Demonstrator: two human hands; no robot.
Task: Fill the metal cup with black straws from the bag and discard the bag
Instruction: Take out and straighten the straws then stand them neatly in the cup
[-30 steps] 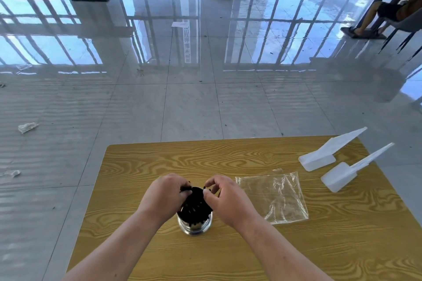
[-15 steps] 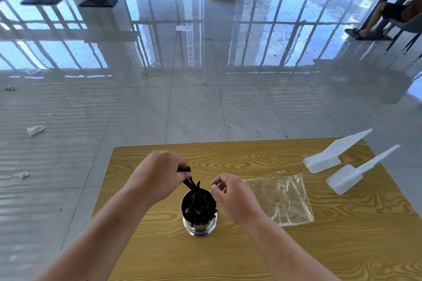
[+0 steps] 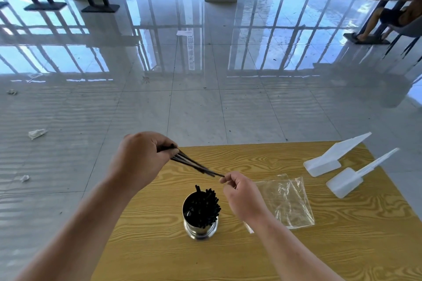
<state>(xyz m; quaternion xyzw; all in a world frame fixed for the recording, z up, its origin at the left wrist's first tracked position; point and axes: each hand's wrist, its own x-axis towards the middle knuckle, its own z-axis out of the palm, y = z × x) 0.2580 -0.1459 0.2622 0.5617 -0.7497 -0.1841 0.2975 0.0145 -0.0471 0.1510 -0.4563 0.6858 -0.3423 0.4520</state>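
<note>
Cup nearly filled; bag not yet discarded.
Left hand (image 3: 139, 162) grips loose straws (image 3: 194, 164) above the cup (image 3: 201, 223); right hand (image 3: 242, 194) pinches their tips; empty bag (image 3: 285, 201) lies right of the cup.

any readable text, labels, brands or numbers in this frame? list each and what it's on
None can be read.
Metal cup: no label or marking shows.
Clear plastic bag: no print visible.
Two white plastic scoops: plain, no markings visible.
Paper sheet on the floor: too small and far to tell whether it bears text.
Black straws in both hands: plain.
</note>
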